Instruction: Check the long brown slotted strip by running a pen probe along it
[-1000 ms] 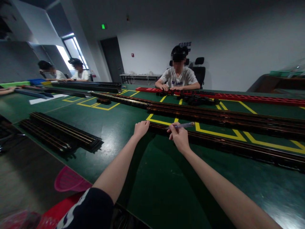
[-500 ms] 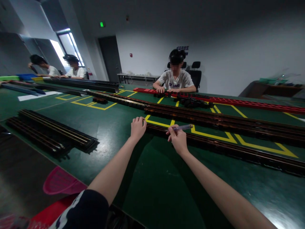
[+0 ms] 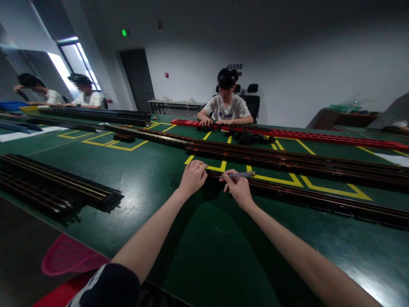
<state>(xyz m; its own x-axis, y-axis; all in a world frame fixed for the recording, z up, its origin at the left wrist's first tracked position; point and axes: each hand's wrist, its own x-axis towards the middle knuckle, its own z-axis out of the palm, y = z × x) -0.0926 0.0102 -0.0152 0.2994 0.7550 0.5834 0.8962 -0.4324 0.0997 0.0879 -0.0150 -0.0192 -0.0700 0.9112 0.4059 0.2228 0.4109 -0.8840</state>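
A long dark strip with brownish, glinting edges (image 3: 306, 197) runs across the green table in front of me. My left hand (image 3: 193, 177) lies at its left end, fingers bent down over it and partly covering that end. In my right hand (image 3: 239, 189), thumb and fingers pinch a slim pen-like tool (image 3: 244, 174) with a translucent barrel. Its narrow tip points left, close above the strip, in the small gap between my hands. Whether the tip touches the strip I cannot tell.
Beyond lie bundled dark strips (image 3: 255, 157), a red slotted rail (image 3: 319, 134) and black parts (image 3: 247, 136). More strips (image 3: 60, 179) are stacked at left. A person (image 3: 227, 104) sits opposite; others sit far left. A pink basket (image 3: 72, 258) stands below the table edge.
The view has turned slightly right. My left hand has moved right, closer to my right hand. My right hand still pinches the pen-like tool above the strip.
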